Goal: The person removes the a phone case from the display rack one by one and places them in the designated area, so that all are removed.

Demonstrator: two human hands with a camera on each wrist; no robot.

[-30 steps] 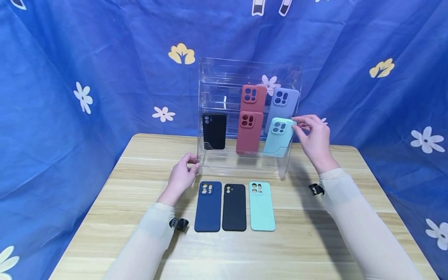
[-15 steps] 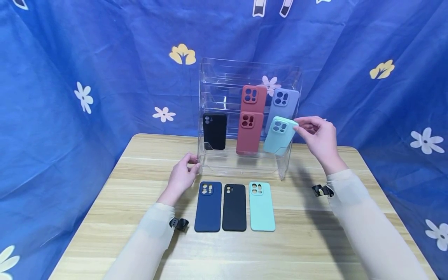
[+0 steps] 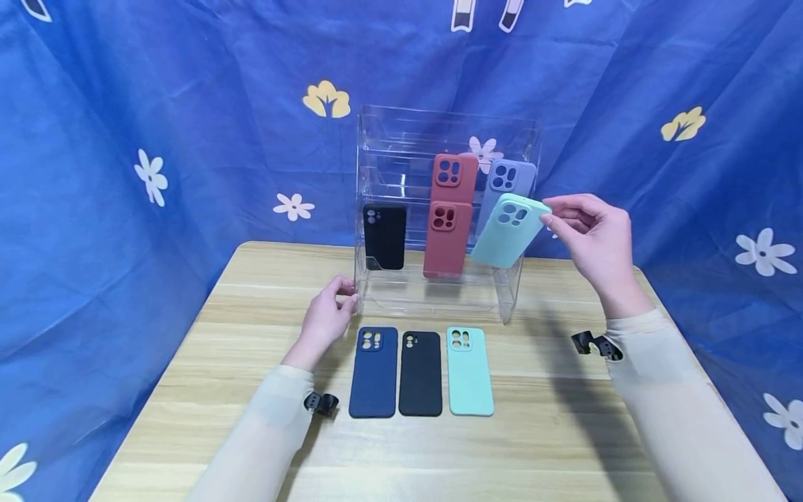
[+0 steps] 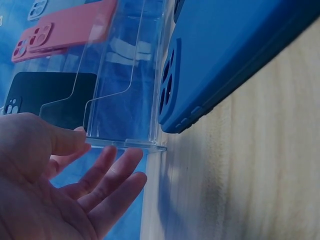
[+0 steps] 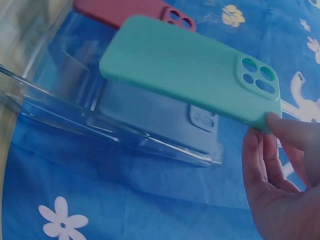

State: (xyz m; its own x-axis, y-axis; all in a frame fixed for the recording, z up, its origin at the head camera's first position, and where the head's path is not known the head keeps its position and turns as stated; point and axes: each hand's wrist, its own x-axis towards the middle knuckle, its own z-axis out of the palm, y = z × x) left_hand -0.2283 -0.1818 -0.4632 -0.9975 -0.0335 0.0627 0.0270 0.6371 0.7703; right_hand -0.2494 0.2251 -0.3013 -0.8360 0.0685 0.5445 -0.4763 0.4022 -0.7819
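My right hand (image 3: 549,213) pinches the top corner of a teal phone case (image 3: 509,231), holding it tilted in the air in front of the right side of a clear acrylic rack (image 3: 401,139). In the right wrist view the teal case (image 5: 185,65) hangs above the rack (image 5: 75,115), with my fingertips (image 5: 274,124) at its camera end. My left hand (image 3: 341,293) rests against the rack's front left corner. In the left wrist view the left hand (image 4: 100,155) has relaxed, nearly straight fingers and its thumb touches the rack's base (image 4: 125,142).
The rack holds a black case (image 3: 384,237), two red cases (image 3: 447,240) and a lavender case (image 3: 505,178). A navy case (image 3: 373,373), a black case (image 3: 419,373) and a teal case (image 3: 469,371) lie flat on the wooden table (image 3: 552,432). Blue flowered cloth hangs behind.
My right hand has lifted the teal case up and to the right, out of the rack's lower right slot. The left hand has stayed at the rack's corner.
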